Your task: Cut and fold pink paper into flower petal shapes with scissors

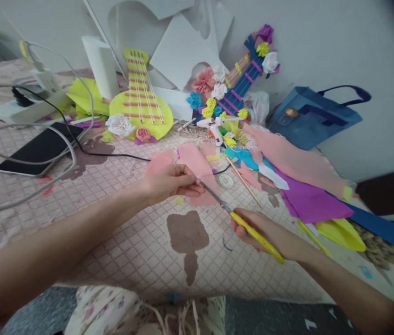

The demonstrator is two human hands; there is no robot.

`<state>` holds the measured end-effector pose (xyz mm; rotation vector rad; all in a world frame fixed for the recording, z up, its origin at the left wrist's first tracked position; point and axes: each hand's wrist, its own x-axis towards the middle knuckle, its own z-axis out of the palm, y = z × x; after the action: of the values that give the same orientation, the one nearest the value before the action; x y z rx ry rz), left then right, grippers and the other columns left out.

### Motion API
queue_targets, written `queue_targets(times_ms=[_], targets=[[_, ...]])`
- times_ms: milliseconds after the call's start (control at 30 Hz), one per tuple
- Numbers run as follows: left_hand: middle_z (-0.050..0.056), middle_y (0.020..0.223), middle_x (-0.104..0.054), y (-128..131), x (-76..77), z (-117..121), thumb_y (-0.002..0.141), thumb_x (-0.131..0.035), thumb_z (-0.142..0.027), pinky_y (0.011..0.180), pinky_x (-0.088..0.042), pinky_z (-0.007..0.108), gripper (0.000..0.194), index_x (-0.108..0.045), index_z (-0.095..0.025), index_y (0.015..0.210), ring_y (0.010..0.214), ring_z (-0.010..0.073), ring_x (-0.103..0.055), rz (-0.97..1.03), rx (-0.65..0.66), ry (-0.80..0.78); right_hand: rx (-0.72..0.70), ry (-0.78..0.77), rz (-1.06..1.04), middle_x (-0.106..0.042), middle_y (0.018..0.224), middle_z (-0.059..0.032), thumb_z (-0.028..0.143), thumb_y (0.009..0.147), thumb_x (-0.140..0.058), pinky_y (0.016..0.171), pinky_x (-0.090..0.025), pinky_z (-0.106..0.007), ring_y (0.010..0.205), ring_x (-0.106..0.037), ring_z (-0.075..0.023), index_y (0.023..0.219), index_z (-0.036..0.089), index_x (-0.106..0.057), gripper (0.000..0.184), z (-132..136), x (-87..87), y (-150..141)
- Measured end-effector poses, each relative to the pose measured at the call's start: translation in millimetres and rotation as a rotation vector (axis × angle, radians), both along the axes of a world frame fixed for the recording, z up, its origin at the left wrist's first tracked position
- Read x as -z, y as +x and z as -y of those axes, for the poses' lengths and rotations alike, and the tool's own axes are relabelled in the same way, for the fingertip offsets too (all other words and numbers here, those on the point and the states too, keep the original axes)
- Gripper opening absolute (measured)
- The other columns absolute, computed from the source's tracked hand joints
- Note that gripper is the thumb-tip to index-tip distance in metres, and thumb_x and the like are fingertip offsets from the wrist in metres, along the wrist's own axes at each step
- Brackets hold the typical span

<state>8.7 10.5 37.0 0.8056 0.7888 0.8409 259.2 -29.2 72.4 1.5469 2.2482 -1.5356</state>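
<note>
My right hand [261, 229] is closed around the yellow handles of a pair of scissors [253, 232]. Their metal blades point up and left, reaching the fingertips of my left hand [176, 182]. Those fingers are pinched together at the blade tips; whatever lies between them is too small to make out. Pink crepe paper [197, 163] lies on the table just behind both hands. A small white disc [225, 180] and a thin wooden stick [244, 182] rest beyond the scissors.
A yellow paper guitar [141, 104] and a blue one [235, 98] with paper flowers stand at the back. Near them lies a white glue gun [215, 128]. A tablet [39, 151] and cables are at left; purple paper [309, 197] and a blue bag [315, 116] at right.
</note>
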Motion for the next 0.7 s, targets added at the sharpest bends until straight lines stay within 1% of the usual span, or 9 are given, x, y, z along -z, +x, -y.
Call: queue_targets(times_ms=[200, 367, 500, 700], targets=[[0.008, 0.073, -0.071, 0, 0.6, 1, 0.083, -0.056, -0.008, 0.072, -0.056, 0.025, 0.012, -0.05, -0.012, 0.074, 0.071, 0.0147, -0.07, 0.02, -0.002, 0.005, 0.029, -0.029, -0.031, -0.047, 0.063, 0.0028, 0.039, 0.085, -0.049, 0.043, -0.031, -0.018, 0.05, -0.037, -0.0072, 0.073, 0.019, -0.044, 0.024, -3, 10.0, 8], [0.011, 0.075, -0.072, 1, -2.5, 1, 0.086, -0.049, -0.006, 0.074, -0.056, 0.026, 0.013, -0.052, -0.011, 0.074, 0.073, 0.0148, -0.07, 0.006, -0.013, -0.013, 0.051, -0.017, -0.036, -0.046, 0.059, 0.0031, 0.046, 0.081, -0.052, 0.043, -0.031, -0.019, 0.047, -0.037, -0.0083, 0.072, 0.02, -0.045, 0.028, -5, 18.6, 13], [0.013, 0.079, -0.072, 0, -3.6, 0, 0.088, -0.048, -0.01, 0.076, -0.055, 0.028, 0.013, -0.055, -0.009, 0.077, 0.076, 0.0161, -0.07, 0.032, 0.011, -0.037, 0.06, -0.006, -0.038, -0.045, 0.057, 0.003, 0.047, 0.081, -0.052, 0.043, -0.031, -0.02, 0.047, -0.039, -0.0088, 0.069, 0.02, -0.045, 0.03, -6, 21.4, 13], [0.015, 0.083, -0.072, -2, 2.5, -2, 0.085, -0.051, -0.008, 0.078, -0.055, 0.028, 0.011, -0.057, -0.009, 0.076, 0.079, 0.0176, -0.07, 0.088, 0.062, -0.052, 0.039, 0.016, -0.038, -0.047, 0.059, 0.0029, 0.045, 0.081, -0.052, 0.044, -0.032, -0.02, 0.047, -0.039, -0.0084, 0.07, 0.02, -0.046, 0.028, -6, 23.2, 14]])
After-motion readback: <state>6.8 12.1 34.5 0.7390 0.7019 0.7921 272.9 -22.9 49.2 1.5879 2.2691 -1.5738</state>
